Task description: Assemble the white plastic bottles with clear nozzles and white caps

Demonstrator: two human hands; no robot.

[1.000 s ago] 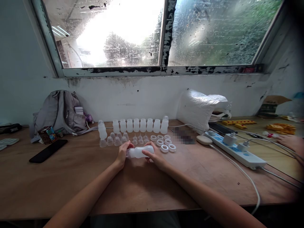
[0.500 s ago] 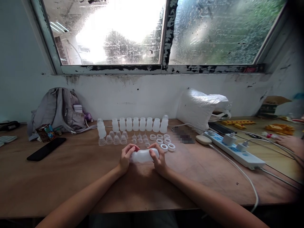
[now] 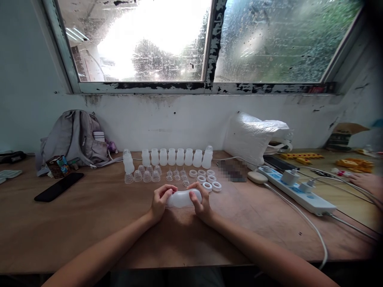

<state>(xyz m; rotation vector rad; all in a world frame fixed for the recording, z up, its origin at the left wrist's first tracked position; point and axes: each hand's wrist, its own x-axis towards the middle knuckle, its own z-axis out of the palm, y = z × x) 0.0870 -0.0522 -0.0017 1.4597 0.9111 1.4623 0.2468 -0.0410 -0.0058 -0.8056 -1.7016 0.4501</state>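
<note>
A white translucent baby bottle (image 3: 181, 198) lies sideways between my hands, just above the table. My left hand (image 3: 160, 202) is closed at its left end, with the fingers hiding that end. My right hand (image 3: 203, 204) wraps the other end, its thumb along the near side. Just beyond stand clear domed caps (image 3: 147, 176), clear teats (image 3: 176, 173) and white collar rings (image 3: 207, 186). Behind these runs a row of open bottles (image 3: 171, 157). Capped bottles stand at its right end (image 3: 207, 157) and off to the left (image 3: 128, 160).
Left on the wooden table (image 3: 98, 227) are a black phone (image 3: 59, 187), a small carton (image 3: 59, 166) and a grey backpack (image 3: 74, 137). To the right lie a round beige device (image 3: 257, 177), a power strip (image 3: 296, 189) with cables, and a white bag (image 3: 254, 137). Another person's hand (image 3: 365, 181) shows far right.
The bottle stays between both hands. My left fingers have shifted slightly over its left end, where a clear part showed before. The view has moved a little.
</note>
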